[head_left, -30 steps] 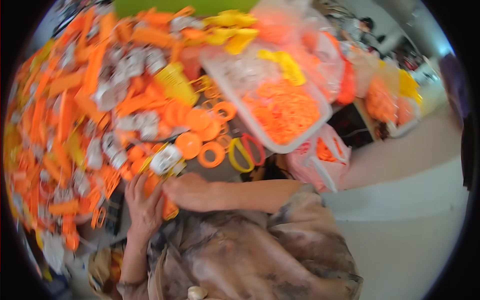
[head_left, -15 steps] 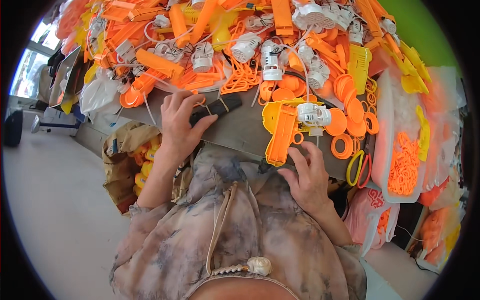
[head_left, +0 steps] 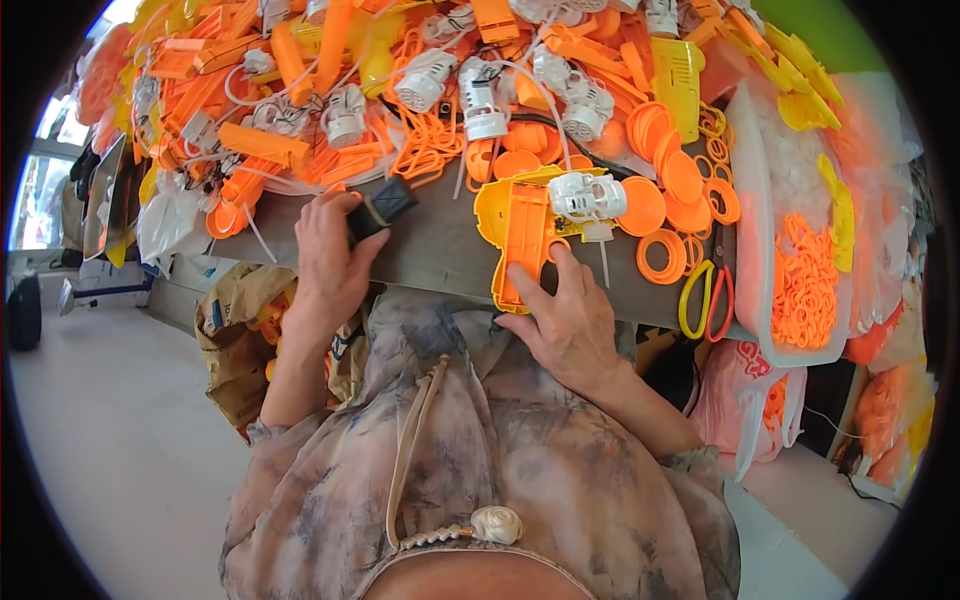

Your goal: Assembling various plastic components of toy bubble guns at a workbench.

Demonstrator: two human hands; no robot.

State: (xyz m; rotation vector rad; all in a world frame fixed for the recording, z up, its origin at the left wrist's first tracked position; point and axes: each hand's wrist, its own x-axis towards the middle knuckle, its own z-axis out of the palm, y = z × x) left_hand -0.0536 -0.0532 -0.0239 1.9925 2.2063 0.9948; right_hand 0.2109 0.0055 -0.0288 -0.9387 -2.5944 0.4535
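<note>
Left hand (head_left: pixel 330 262) at the near edge of the table (head_left: pixel 440 250), grip curled around a small dark tool (head_left: pixel 380 210) with a tan band; the tool's end sticks out up and to the right, above the knuckles. Fingers closed around it, thumb side hidden.

Right hand (head_left: pixel 565 320) lies flat on the yellow-and-orange housing shell (head_left: pixel 525 240), grip spread, not pinching anything. Index fingertip presses the orange inner face of the shell near its lower end, other fingers rest along the shell's lower right edge. The shell sits at the table's near edge, between the two hands, nearer the right. A white motor unit (head_left: pixel 588 197) sits on the shell's upper right part, just above the right fingertips, not touching them; a thin white stem hangs down from it beside the index finger.

Right of the shell: orange rings and discs (head_left: pixel 665 215), then scissors with yellow and red loops (head_left: pixel 705 295), then a clear tray of orange rings (head_left: pixel 805 290). Far side of the table is heaped with orange plastic parts (head_left: pixel 300 120) and more white motor units (head_left: pixel 480 95).
</note>
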